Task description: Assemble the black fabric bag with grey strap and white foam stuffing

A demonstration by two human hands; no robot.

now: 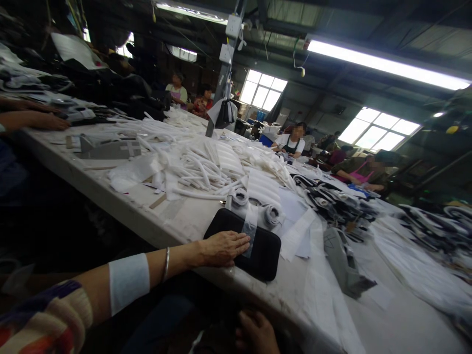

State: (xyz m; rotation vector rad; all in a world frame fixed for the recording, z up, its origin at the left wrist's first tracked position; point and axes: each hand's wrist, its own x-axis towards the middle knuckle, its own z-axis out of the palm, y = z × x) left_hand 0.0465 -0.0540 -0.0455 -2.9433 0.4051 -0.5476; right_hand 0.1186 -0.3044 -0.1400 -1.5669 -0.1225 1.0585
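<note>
My left hand (224, 247) lies flat on a black rounded rectangular pad (263, 259), fingers stretched out and together. A strip of clear tape (251, 226) runs over the pad's far edge, its lower part beside my fingertips. Just behind the pad, and joined to it by the tape, is a grey and white piece with two rolled ends (272, 215). Below the table edge, in shadow, is my right hand (258, 332). Its fingers look bent but are dim and blurred, and whether they hold anything does not show. A grey tape dispenser (342, 263) stands to the right.
White foam strips (199, 169) are heaped across the table (177, 216) behind the pad. Dark rolled pieces (328, 199) are stacked at the right. Another person's hands (37, 118) rest at the far left. A metal post (223, 73) rises behind the heap, and several people sit further back.
</note>
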